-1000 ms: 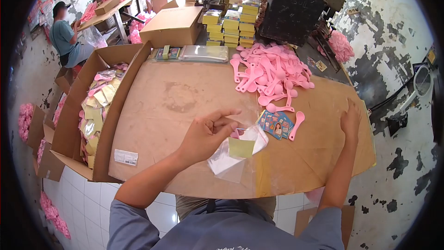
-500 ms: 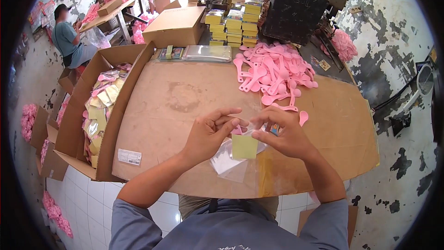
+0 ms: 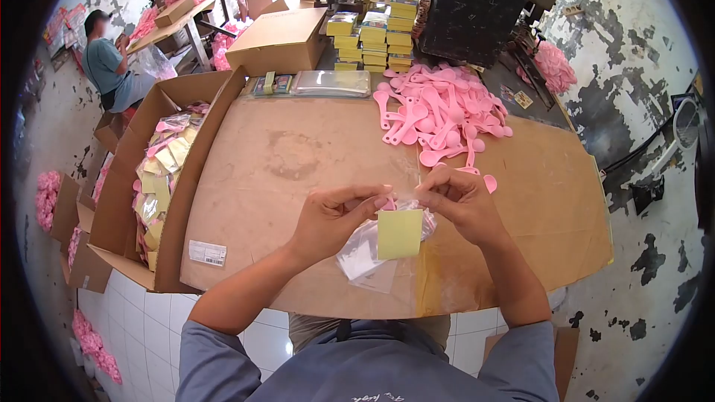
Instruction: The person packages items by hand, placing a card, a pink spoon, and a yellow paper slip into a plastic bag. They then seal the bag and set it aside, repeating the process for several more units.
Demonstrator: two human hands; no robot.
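My left hand (image 3: pixel 344 216) pinches the top left edge of a small clear plastic bag, with its fingertips together. My right hand (image 3: pixel 463 205) pinches the bag's opposite top corner. A pale yellow card (image 3: pixel 399 235) hangs between the hands, seemingly inside the bag, and a bit of pink plastic (image 3: pixel 391 203) shows above it by my left fingertips. Beneath lie loose clear bags (image 3: pixel 361 254) on the cardboard-covered table (image 3: pixel 261 201). Beyond my right hand is a heap of pink spoons (image 3: pixel 445 104), with one loose spoon (image 3: pixel 489 183) just behind that hand.
On the left stands an open carton (image 3: pixel 210 179) with packed bags inside. Stacks of yellow-edged cards (image 3: pixel 372 33), a closed box (image 3: pixel 275 41) and a clear packet (image 3: pixel 330 83) line the back. A dark machine (image 3: pixel 469 11) is behind the spoons. Another person (image 3: pixel 108 63) sits far left.
Both hands now pinch the bag's upper edge with fingers more closed. The yellow card hangs fully in sight, slightly further right; my right hand has moved up a little.
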